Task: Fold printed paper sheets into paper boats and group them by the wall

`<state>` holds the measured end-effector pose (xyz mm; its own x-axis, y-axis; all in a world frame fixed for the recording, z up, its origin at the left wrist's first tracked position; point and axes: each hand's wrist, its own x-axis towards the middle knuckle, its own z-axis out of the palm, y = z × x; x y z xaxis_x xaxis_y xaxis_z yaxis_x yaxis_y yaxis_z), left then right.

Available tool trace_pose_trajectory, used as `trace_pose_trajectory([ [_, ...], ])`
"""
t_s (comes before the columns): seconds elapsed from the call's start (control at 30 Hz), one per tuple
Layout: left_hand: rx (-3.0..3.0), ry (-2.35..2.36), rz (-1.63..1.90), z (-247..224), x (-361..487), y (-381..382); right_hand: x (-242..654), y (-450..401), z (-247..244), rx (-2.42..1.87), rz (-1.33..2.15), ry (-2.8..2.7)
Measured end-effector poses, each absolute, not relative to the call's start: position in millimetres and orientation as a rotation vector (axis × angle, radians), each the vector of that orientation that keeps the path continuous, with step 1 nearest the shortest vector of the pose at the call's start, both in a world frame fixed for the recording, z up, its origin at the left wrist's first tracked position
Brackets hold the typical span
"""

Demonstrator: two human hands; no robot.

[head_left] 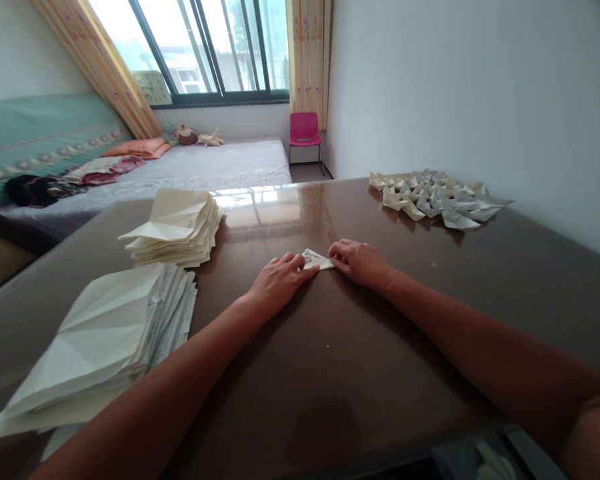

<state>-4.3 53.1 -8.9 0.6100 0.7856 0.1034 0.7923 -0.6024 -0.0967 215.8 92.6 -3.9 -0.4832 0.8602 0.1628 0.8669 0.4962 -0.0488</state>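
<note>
A small folded piece of paper, whitish with some print, lies on the brown table between my hands. My left hand has its fingers closed on the paper's left end, thumb along the near edge. At the right end, my right hand pinches the paper's corner with curled fingers. Both forearms rest low over the glossy tabletop.
Two stacks of creased paper sheets stand on the table's left side, the nearer beside my left forearm. Folded paper boats cluster at the back right. Beyond the table are a bed and a pink chair.
</note>
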Motion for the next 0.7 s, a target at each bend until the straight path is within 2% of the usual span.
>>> trace_pose_trajectory([
  [0.1, -2.679, -1.317, -0.079, -9, -5, 52, 212, 80, 5, -1.359, -0.263, -2.634],
  [0.2, -2.66, -1.313, -0.073, -9, -4, 51, 203, 64, 9, -1.205, -0.294, -2.819],
  [0.7, -2.562, -1.299, -0.03, -7, -12, 38, 198, 49, 14, -1.511, -0.304, -2.996],
])
